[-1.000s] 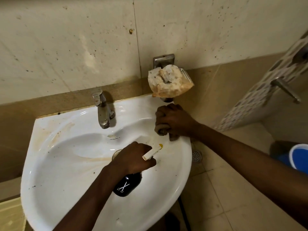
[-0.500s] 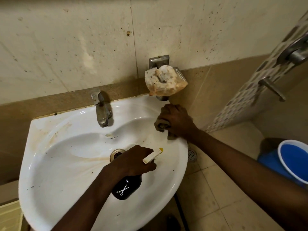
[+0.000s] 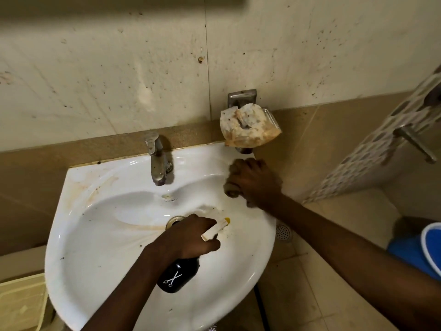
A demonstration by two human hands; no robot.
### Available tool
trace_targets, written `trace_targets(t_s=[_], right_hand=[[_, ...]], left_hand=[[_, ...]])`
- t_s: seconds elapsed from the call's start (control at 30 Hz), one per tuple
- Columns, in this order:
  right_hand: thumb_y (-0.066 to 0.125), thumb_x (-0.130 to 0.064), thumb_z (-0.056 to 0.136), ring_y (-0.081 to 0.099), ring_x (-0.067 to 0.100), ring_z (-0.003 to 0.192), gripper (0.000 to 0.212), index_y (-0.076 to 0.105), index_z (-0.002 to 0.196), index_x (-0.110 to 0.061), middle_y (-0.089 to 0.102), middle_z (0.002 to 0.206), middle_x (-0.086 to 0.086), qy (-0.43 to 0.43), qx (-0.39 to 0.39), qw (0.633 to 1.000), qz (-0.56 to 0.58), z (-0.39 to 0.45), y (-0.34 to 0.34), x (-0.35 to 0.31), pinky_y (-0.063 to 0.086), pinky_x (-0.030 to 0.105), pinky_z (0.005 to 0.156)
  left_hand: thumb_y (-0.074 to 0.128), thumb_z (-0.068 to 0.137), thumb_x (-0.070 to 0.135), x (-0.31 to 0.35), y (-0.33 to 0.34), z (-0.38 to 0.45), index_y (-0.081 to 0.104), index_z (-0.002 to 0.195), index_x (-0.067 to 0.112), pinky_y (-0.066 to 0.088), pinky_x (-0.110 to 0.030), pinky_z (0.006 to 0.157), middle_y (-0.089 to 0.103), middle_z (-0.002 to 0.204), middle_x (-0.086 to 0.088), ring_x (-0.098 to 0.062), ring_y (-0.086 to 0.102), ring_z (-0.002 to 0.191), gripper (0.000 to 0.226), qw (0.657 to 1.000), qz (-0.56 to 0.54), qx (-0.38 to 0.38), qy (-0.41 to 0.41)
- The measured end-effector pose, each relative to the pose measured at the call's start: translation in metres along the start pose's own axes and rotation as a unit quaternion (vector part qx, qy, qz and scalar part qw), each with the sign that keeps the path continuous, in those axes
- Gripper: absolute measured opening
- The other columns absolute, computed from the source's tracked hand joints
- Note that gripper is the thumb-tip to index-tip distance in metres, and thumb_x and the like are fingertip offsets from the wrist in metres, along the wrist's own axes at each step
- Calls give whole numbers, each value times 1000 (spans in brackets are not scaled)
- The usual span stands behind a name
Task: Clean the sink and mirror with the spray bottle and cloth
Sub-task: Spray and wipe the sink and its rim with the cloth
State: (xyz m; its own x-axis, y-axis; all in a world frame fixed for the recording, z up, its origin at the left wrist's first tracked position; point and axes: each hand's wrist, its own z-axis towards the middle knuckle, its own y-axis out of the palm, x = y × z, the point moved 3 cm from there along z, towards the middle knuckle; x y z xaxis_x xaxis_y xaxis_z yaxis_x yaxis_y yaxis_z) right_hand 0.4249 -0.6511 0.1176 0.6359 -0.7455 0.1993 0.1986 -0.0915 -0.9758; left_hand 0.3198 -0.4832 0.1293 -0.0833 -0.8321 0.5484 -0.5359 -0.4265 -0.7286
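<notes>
While the right hand (image 3: 256, 181) clutches a wadded brown cloth (image 3: 231, 188) against the sink (image 3: 95, 247) rim's right side, the left hand (image 3: 191, 237) grips a black spray bottle (image 3: 177, 274) over the stained basin near the drain (image 3: 173, 221).

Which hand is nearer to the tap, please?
Right. The right hand, gripping the cloth, rests on the rim beside the tap; the left hand holds the spray bottle over the drain.
</notes>
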Motion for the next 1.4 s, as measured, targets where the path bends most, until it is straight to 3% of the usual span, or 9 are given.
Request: trace_targets(t_s=[0.1,0.27,0.5,0.63,0.87,0.97,1.1,1.23,1.4], right_hand=[[65,-17,70,58,34,81,17,64,86,-10,61,101,14,-56,28,996,-58,17,-5,-16,50,41,62],[90,-45,38,55,32,85,59,67,83,-14,59,97,11,12,-113,993,-19,-60,0,-20,46,43,69],[66,-20,74,52,28,85,9,61,78,-14,57,103,9,-123,66,984,-114,27,6,-22,43,37,64],[40,-26,73,56,35,80,30,63,83,-11,59,100,14,-79,37,995,-56,4,9,-9,45,40,63],[67,-27,74,55,31,73,11,64,73,-17,58,89,10,-11,6,997,-72,0,2,-5,45,38,60],[86,-41,48,53,32,83,44,66,80,-19,56,97,10,16,-66,996,-52,-33,-1,-10,46,41,68],[81,-51,54,50,31,96,56,64,97,-20,54,108,8,49,-165,985,-33,-75,-7,-29,43,42,80],[82,-35,62,44,32,111,51,63,106,-16,50,126,10,-67,-80,985,-138,-6,-4,-26,42,45,87],[70,-30,72,48,26,97,18,67,85,-18,59,107,4,-185,-30,961,-203,17,15,-37,39,40,80]], left_hand=[[61,77,36,0,1,-4,49,63,33,42,-27,66,57,67,6,-5,52,65,19,1000,-20,11,-6],[61,78,36,3,-6,-13,50,62,41,42,-27,68,56,68,7,-5,51,67,20,998,-52,17,-14],[62,79,36,-3,-6,-14,46,60,34,35,-23,61,53,62,7,-5,49,59,24,999,-17,38,-13],[60,76,31,3,-4,-12,53,65,15,36,-25,55,54,57,3,-4,48,52,21,998,2,53,17],[59,81,34,13,11,-8,44,61,16,33,-27,55,47,57,4,-11,45,56,31,999,38,-20,-1],[58,79,35,9,17,-9,45,61,16,34,-29,56,46,56,3,-13,45,56,29,999,45,-10,0],[57,79,38,-1,19,-11,41,58,26,41,-35,63,48,58,5,-12,47,58,29,998,21,-52,-1],[51,75,45,-12,24,-8,48,65,20,48,-37,68,56,65,2,-17,57,69,28,999,40,-18,-9],[44,66,41,-22,25,-4,33,50,18,29,-26,51,40,49,1,-14,44,52,31,997,44,65,-9]])
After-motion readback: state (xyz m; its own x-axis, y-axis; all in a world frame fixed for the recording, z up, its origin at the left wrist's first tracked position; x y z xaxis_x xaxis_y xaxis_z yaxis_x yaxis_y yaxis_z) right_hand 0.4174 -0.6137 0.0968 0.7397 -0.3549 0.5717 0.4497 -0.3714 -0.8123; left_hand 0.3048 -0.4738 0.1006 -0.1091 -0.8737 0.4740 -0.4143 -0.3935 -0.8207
